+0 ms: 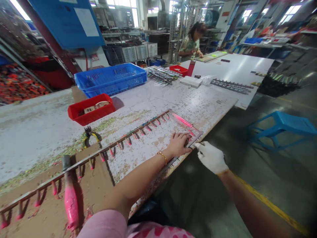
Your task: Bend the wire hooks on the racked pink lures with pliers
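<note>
My left hand (178, 144), with a gold bracelet (162, 157) on its wrist, lies on a long metal rack (148, 130) and its fingers curl over the bar near the far corner. Small pink-tipped pieces hang along the rack's bars. My right hand (211, 158) wears a white glove, and its fingertips are at the rack's corner (195, 140). Near my left forearm lies a large pink-coated rod (71, 201) with a dark tip. Yellow-handled pliers (91, 137) sit on the speckled white workbench (198, 109), left of the rack.
A red tray (91, 109) and a blue plastic basket (110, 79) stand on the bench. Further along are a bundle of metal racks (162, 75) and a white box (191, 81). A co-worker (190, 44) works at the far end. A blue stool (279, 127) stands on the floor at right.
</note>
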The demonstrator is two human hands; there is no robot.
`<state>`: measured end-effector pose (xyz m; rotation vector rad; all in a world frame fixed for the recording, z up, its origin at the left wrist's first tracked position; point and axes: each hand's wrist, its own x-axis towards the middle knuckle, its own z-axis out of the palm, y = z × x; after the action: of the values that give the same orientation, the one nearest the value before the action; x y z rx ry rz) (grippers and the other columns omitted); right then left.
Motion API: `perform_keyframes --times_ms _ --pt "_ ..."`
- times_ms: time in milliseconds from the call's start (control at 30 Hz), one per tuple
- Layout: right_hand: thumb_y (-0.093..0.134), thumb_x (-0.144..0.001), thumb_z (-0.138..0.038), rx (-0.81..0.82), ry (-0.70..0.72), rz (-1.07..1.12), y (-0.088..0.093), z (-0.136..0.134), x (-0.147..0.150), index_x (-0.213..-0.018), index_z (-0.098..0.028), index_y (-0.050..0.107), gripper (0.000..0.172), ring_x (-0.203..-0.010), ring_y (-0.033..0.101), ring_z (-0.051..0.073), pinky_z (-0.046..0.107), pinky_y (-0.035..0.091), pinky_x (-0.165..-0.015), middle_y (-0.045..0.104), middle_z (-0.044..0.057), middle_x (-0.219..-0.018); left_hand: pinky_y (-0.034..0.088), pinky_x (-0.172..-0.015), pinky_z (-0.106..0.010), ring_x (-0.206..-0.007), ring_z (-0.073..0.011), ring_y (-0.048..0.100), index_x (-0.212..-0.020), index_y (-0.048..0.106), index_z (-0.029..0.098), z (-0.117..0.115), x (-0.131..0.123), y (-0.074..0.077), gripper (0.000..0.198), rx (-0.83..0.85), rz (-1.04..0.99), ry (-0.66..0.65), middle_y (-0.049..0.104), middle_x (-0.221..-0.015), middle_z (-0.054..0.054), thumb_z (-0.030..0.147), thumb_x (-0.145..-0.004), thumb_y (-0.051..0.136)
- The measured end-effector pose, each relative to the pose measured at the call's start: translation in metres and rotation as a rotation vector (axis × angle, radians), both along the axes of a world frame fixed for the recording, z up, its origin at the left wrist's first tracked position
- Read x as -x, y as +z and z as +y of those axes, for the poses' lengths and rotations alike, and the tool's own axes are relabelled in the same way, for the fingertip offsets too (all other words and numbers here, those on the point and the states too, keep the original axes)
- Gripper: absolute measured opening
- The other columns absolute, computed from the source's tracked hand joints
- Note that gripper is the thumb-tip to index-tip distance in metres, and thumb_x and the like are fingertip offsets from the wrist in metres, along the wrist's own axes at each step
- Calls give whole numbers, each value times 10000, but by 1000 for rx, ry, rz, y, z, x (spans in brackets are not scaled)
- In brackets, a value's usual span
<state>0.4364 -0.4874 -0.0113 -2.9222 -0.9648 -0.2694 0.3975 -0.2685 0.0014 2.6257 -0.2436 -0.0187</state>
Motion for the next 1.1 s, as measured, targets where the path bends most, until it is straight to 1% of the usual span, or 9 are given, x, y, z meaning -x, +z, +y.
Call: perform_keyframes --times_ms 67,167,300,433,567,700,900,1000,1100 --pt "548 -916 -231 19 4 4 -2 1 -1 -1312 -325 685 430 -829 621 157 285 347 -628 679 47 -1159 212 -1280 -595 -1491 -308 407 -1440 535 296 0 0 0 672 -2 2 6 495 -1611 -58 498 -843 768" --pt "539 -915 -230 3 -75 -16 -3 0 -2 -1299 -297 692 419 -802 620 160 290 326 -603 681 57 -1152 220 -1275 -600 -1489 -313 409 -1443 533 292 0 0 0 678 5 11 -1 494 -1612 -62 499 -842 769" --pt "537 -917 -229 4 2 -13 -3 0 -3 -1333 -326 670 448 -851 628 157 276 356 -638 683 45 -1204 205 -1281 -601 -1492 -313 406 -1443 533 293 0 0 0 674 5 7 8 495 -1613 -57 493 -843 769" --pt "538 -906 -217 -2 -46 -16 -5 2 -2 -1303 -297 691 434 -799 617 156 281 339 -606 688 58 -1169 189 -1287 -597 -1493 -309 406 -1427 546 290 0 0 -1 652 15 6 0 496 -1612 -57 493 -847 765" --pt "547 -908 -217 -29 19 8 -9 3 -3 -1314 -324 683 441 -847 629 156 269 369 -650 688 45 -1172 180 -1289 -600 -1492 -305 406 -1441 531 288 0 -1 -3 683 14 -3 8 500 -1608 -56 497 -838 776" --pt "545 -903 -214 -57 -49 6 -13 -3 -9 -1266 -298 706 406 -817 626 151 268 360 -627 693 43 -1157 199 -1283 -596 -1483 -309 417 -1433 534 283 2 0 -1 675 1 5 -4 511 -1596 -64 504 -842 774" --pt "527 -928 -238 -121 -174 -2 -18 -13 -11 -1325 -333 685 437 -770 604 138 266 349 -610 684 24 -1182 298 -1229 -600 -1478 -380 401 -1447 523 253 -3 -8 15 763 -75 11 63 440 -1633 -112 645 -826 729" --pt "530 -929 -238 -127 -233 9 -20 -14 -12 -1323 -345 692 439 -759 593 126 250 338 -605 686 17 -1162 264 -1249 -619 -1486 -385 384 -1475 490 222 -14 -25 25 774 -141 35 113 416 -1637 -138 634 -847 673" --pt "539 -922 -235 -104 -213 10 -18 -11 -14 -1334 -352 689 453 -773 595 125 249 333 -602 683 17 -1183 206 -1259 -668 -1502 -379 356 -1474 480 206 -24 -43 32 738 -221 129 91 453 -1603 -159 547 -846 664"
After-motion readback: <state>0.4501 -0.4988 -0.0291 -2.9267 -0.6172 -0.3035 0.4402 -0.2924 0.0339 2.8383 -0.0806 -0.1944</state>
